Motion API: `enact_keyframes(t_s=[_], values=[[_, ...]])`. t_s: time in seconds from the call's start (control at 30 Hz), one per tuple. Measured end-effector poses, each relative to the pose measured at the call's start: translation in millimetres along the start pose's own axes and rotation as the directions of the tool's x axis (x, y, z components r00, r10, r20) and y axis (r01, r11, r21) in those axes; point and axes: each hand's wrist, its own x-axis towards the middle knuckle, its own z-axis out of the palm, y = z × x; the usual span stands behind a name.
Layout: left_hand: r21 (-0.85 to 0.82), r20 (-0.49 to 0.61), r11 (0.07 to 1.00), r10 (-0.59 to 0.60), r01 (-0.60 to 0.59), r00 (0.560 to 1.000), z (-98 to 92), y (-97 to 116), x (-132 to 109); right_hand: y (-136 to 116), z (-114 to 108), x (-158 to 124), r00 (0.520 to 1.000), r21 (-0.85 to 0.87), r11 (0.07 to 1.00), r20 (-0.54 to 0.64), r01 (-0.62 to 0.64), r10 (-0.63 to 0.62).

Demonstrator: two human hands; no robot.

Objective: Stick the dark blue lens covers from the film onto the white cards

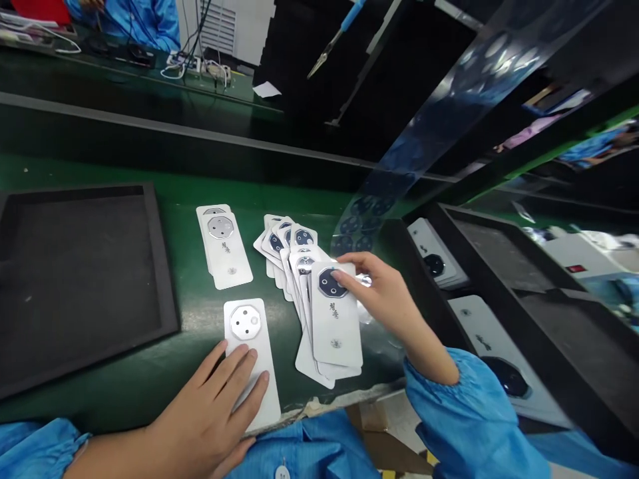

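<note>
My left hand (219, 399) lies with fingers spread on a white phone back panel (269, 392), which has a silver octagon with small round holes at its top. My right hand (377, 289) grips the upper right edge of another white phone back panel (337, 326), its thumb on that panel's dark octagon. This panel lies over a fanned pile of similar panels (279, 249), several of them showing dark octagons. Behind my left hand, two overlapping panels (227, 256) rest on the green table (200, 319); the upper one has a silver octagon.
A black tray (84, 266) sits at the left. On the right, black trays (504, 259) hold white panels with dark octagons (434, 253). A clear plastic strip (399, 153) slants down to the table. A blue-handled tool (339, 36) hangs above. Another person's blue sleeve (150, 23) shows at the back.
</note>
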Motion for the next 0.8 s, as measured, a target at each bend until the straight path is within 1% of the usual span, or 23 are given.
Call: enact_keyframes(t_s=[0.07,0.1,0.17,0.23,0.3,0.4,0.5,0.57,0.6,0.67,0.8], values=[[-0.037,-0.026,0.999,-0.001,0.000,1.000,-0.9,1,0,14,5,-5,0.983,-0.173,0.980,-0.135,0.102,-0.126],[-0.047,-0.029,0.999,0.005,-0.007,1.000,-1.1,1,0,21,5,-7,0.971,-0.216,0.971,-0.189,0.105,-0.147],[-0.054,-0.029,0.998,0.017,-0.019,0.999,-0.9,1,0,33,-1,-12,0.953,-0.210,0.977,-0.288,0.027,-0.088],[-0.052,-0.038,0.999,0.002,-0.004,0.999,-0.1,0,0,45,-14,-17,0.946,-0.183,0.981,-0.323,-0.065,0.002],[-0.030,-0.028,1.000,-0.005,0.005,1.000,0.8,-2,0,60,-27,-24,0.962,-0.219,0.971,-0.271,-0.100,0.037],[0.016,0.001,1.000,0.016,-0.016,1.000,1.9,-2,-1,82,-34,-35,0.991,-0.262,0.965,-0.130,-0.026,-0.008],[0.003,0.018,1.000,0.001,-0.001,1.000,2.4,-2,-1,101,-25,-43,0.998,-0.249,0.966,-0.008,0.066,-0.070],[-0.016,0.040,1.000,-0.014,0.015,0.999,2.3,-1,-1,111,-17,-45,0.996,-0.258,0.963,0.046,0.082,-0.073],[-0.020,0.052,1.000,-0.016,0.018,0.999,2.1,-1,-1,114,-14,-45,0.997,-0.266,0.961,0.050,0.076,-0.065],[-0.018,0.072,1.000,-0.009,0.010,0.997,1.6,-1,0,120,-11,-44,0.999,-0.273,0.961,0.020,0.051,-0.048],[-0.028,0.093,1.000,-0.008,0.011,0.996,0.5,-1,0,126,-14,-38,0.999,-0.250,0.967,-0.018,0.037,-0.043]])
